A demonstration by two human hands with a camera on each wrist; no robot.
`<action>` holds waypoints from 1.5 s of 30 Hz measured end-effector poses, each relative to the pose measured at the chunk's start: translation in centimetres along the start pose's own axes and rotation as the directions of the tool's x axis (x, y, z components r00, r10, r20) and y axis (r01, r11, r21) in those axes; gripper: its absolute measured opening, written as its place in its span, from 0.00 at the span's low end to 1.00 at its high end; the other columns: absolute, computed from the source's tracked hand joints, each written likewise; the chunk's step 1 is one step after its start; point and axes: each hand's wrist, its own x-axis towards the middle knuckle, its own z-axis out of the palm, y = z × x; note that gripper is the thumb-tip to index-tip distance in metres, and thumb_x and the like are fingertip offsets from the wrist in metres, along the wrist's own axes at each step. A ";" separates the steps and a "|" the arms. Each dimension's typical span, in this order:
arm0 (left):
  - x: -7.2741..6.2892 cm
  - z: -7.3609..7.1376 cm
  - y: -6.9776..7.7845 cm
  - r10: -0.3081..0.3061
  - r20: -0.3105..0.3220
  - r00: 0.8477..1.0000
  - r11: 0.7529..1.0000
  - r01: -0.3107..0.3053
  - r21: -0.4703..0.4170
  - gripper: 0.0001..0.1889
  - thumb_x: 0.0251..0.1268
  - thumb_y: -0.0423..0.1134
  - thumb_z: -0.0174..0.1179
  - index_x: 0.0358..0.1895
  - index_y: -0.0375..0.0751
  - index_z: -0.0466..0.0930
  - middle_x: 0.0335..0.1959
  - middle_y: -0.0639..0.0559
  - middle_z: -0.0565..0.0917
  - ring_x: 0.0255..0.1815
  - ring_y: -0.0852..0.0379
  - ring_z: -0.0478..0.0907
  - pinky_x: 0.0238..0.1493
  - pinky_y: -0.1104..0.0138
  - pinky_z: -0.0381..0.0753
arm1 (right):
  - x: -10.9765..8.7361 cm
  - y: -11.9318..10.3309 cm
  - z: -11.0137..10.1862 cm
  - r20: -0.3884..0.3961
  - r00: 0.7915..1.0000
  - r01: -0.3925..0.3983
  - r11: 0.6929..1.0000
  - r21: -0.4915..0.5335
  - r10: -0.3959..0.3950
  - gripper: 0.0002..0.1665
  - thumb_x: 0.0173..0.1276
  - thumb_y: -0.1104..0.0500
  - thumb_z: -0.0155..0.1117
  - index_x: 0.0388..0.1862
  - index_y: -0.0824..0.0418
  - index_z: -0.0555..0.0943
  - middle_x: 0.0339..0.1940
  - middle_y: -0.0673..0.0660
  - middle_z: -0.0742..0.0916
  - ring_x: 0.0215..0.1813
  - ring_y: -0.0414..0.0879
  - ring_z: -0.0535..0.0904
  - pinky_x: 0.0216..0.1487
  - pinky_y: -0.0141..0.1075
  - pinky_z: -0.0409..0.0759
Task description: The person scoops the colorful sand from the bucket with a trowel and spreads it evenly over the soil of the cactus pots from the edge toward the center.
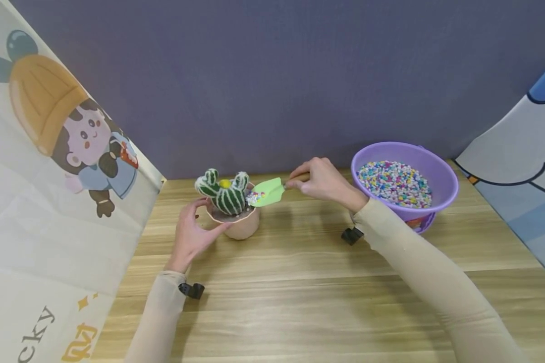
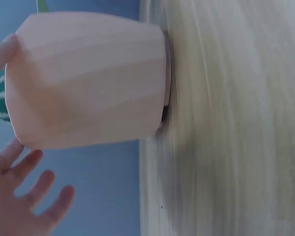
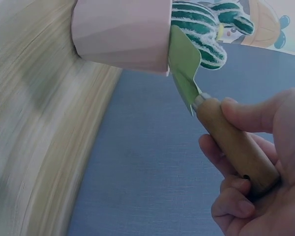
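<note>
A knitted-looking green cactus [image 1: 229,201] with a yellow top stands in a pale pink flowerpot [image 1: 242,228] on the table. My left hand [image 1: 192,233] holds the pot by its rim, thumb on the near side and index finger on the far side. In the left wrist view the other fingers [image 2: 42,189] are spread away from the pot [image 2: 88,81]. The wooden handle of a small green trowel [image 1: 268,192] is gripped by my right hand [image 1: 324,180]. The trowel's blade [image 3: 184,64] tilts over the pot's right rim, with small colored pebbles [image 1: 255,197] at its tip.
At the right stands a purple basin [image 1: 442,189] holding many multicolored pebbles [image 1: 395,184], with another purple item partly hidden under it. A dark blue-grey panel [image 1: 272,91] rises behind the wooden table [image 1: 290,302]. Printed cartoon sheets flank both sides.
</note>
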 end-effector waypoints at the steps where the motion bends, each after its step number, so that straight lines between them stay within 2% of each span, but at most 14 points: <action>1: 0.1 0.0 -0.1 0.022 0.011 1.000 1.000 -0.022 -0.008 0.47 0.47 0.50 0.85 0.72 0.37 0.74 0.71 0.39 0.78 0.71 0.37 0.72 0.65 0.41 0.77 | 0.0 0.0 0.0 0.001 1.000 0.006 1.000 -0.003 -0.006 0.16 0.69 0.48 0.77 0.48 0.57 0.94 0.47 0.56 0.95 0.42 0.48 0.89 0.48 0.46 0.88; 5: 0.4 -0.2 -0.6 0.087 0.079 0.993 0.995 -0.083 -0.048 0.46 0.54 0.46 0.81 0.78 0.43 0.70 0.76 0.40 0.75 0.74 0.37 0.71 0.67 0.38 0.78 | 0.0 -0.1 -0.1 0.006 0.999 0.040 0.999 -0.019 -0.039 0.17 0.69 0.50 0.77 0.49 0.59 0.94 0.49 0.58 0.95 0.46 0.51 0.90 0.50 0.48 0.88; 9: 0.4 -0.3 -0.9 0.076 0.112 0.991 0.996 -0.071 -0.052 0.47 0.56 0.47 0.80 0.79 0.46 0.69 0.78 0.41 0.74 0.75 0.37 0.72 0.67 0.38 0.79 | 0.0 -0.4 -0.2 0.009 0.999 0.052 0.998 -0.029 -0.051 0.17 0.69 0.50 0.77 0.49 0.59 0.93 0.49 0.58 0.94 0.46 0.51 0.90 0.48 0.47 0.88; 17: 0.3 -0.3 -0.5 0.061 0.076 0.995 0.998 -0.061 -0.012 0.48 0.51 0.51 0.83 0.78 0.49 0.72 0.76 0.44 0.77 0.73 0.38 0.74 0.65 0.40 0.79 | 0.2 -0.5 -0.2 -0.005 0.999 0.043 0.998 -0.037 -0.044 0.18 0.69 0.49 0.77 0.50 0.60 0.93 0.49 0.59 0.94 0.42 0.49 0.88 0.46 0.45 0.86; 23: 0.3 -0.2 0.0 0.061 0.022 0.998 0.997 -0.062 0.040 0.47 0.47 0.53 0.85 0.74 0.48 0.76 0.73 0.45 0.81 0.68 0.38 0.77 0.60 0.46 0.79 | 0.1 -0.6 -0.2 -0.019 0.999 0.030 0.998 -0.047 -0.031 0.18 0.69 0.49 0.76 0.50 0.59 0.93 0.48 0.58 0.95 0.37 0.47 0.85 0.42 0.42 0.84; 25: 0.3 -0.1 0.1 0.057 0.004 0.998 0.997 -0.057 0.049 0.47 0.45 0.54 0.86 0.73 0.47 0.78 0.72 0.45 0.82 0.67 0.37 0.77 0.60 0.46 0.78 | 0.0 -0.5 -0.2 -0.020 0.999 0.032 0.998 -0.049 -0.033 0.18 0.69 0.49 0.77 0.50 0.59 0.93 0.48 0.58 0.95 0.38 0.48 0.86 0.43 0.43 0.85; 32: 0.0 0.5 0.8 0.027 -0.048 0.998 0.993 -0.021 0.113 0.48 0.42 0.59 0.86 0.70 0.45 0.80 0.69 0.45 0.84 0.67 0.39 0.77 0.69 0.43 0.76 | -0.1 -0.6 -0.3 -0.007 0.999 0.037 0.998 -0.043 -0.037 0.18 0.68 0.50 0.78 0.50 0.60 0.93 0.49 0.59 0.94 0.44 0.51 0.90 0.48 0.47 0.88; 36: -0.2 0.7 1.1 0.029 -0.075 0.997 0.992 -0.020 0.128 0.48 0.41 0.61 0.86 0.69 0.45 0.80 0.67 0.44 0.85 0.65 0.39 0.78 0.68 0.44 0.77 | -0.2 -0.8 -0.5 -0.005 0.999 0.036 0.998 -0.042 -0.036 0.17 0.68 0.50 0.78 0.49 0.59 0.94 0.48 0.58 0.95 0.44 0.51 0.90 0.47 0.47 0.89; 40: -0.3 0.7 1.0 0.026 -0.070 0.997 0.990 -0.016 0.143 0.50 0.41 0.62 0.85 0.71 0.43 0.78 0.69 0.42 0.83 0.67 0.38 0.76 0.70 0.42 0.75 | -0.3 -0.8 -0.6 0.007 1.000 0.029 0.999 -0.038 -0.029 0.18 0.68 0.49 0.78 0.50 0.59 0.93 0.49 0.58 0.95 0.43 0.50 0.90 0.47 0.47 0.89; 45: 0.1 0.4 0.3 0.051 0.019 0.999 0.992 -0.053 0.112 0.52 0.49 0.58 0.82 0.78 0.42 0.70 0.76 0.39 0.76 0.74 0.36 0.72 0.73 0.39 0.74 | -0.5 -0.7 -0.6 0.004 1.000 0.026 0.999 -0.034 -0.026 0.17 0.68 0.50 0.78 0.49 0.58 0.94 0.48 0.58 0.95 0.43 0.50 0.90 0.46 0.47 0.88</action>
